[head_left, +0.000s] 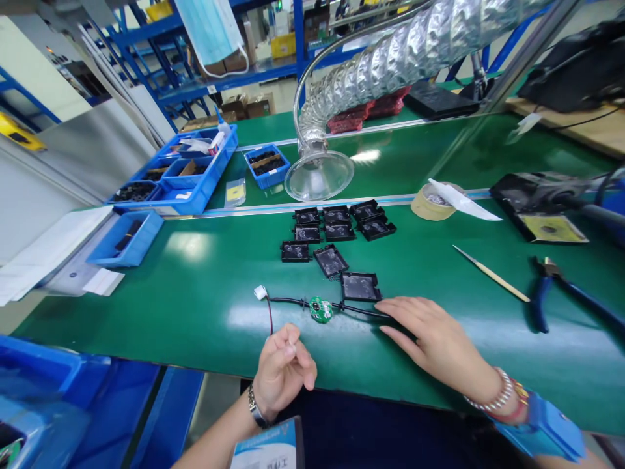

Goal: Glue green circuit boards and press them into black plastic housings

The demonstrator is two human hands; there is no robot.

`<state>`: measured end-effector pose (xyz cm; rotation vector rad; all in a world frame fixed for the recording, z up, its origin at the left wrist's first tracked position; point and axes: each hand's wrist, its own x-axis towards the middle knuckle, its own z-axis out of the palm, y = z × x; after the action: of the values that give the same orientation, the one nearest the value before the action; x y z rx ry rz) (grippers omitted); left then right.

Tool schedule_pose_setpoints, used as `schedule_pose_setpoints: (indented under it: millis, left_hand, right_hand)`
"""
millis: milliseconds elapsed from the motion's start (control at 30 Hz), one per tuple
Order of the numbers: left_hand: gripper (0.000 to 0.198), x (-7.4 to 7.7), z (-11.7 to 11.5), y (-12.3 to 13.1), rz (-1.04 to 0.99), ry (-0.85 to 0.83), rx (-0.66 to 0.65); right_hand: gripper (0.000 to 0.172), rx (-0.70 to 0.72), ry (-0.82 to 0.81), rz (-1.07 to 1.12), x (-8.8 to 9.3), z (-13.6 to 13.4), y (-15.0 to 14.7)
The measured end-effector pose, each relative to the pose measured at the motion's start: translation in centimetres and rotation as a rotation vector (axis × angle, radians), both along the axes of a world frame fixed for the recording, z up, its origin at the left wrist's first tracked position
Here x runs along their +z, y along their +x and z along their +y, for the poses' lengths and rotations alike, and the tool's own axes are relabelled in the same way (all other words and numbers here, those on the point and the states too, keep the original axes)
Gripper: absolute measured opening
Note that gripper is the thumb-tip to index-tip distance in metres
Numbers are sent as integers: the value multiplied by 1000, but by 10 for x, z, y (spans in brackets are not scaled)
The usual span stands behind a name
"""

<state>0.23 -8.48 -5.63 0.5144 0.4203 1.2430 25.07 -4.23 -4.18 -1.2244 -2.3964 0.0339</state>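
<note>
Green workbench, round green circuit board lying mid-bench on a black cable, red wire and white connector at its left, right hand flat, open over the cable, left hand curled beside the red wire, grip unclear

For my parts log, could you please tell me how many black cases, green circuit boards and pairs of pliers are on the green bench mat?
Black plastic cases: 9
Green circuit boards: 1
Blue-handled pliers: 1
Total: 11
</note>
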Motion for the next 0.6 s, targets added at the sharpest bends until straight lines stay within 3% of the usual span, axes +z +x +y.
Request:
schedule_pose_setpoints:
  millis: [200,333,433,500,600]
  left_hand:
    - [25,-4,-2,1,46,-12,25]
    - [17,7,3,-9,161,77,17]
    - [5,25,20,-24,568,249,-9]
    - [14,32,36,-32,971,424,-49]
    - [28,28,56,-31,1411,686,-113]
  right_hand:
    - [27,-2,-26,15,0,-1,0]
    - [26,21,-58,7,3,-1,1]
    - [30,74,-100,-7,5,-3,9]
    - [32,102,-123,-18,8,-5,18]
    - [33,116,-188,-37,16,-7,35]
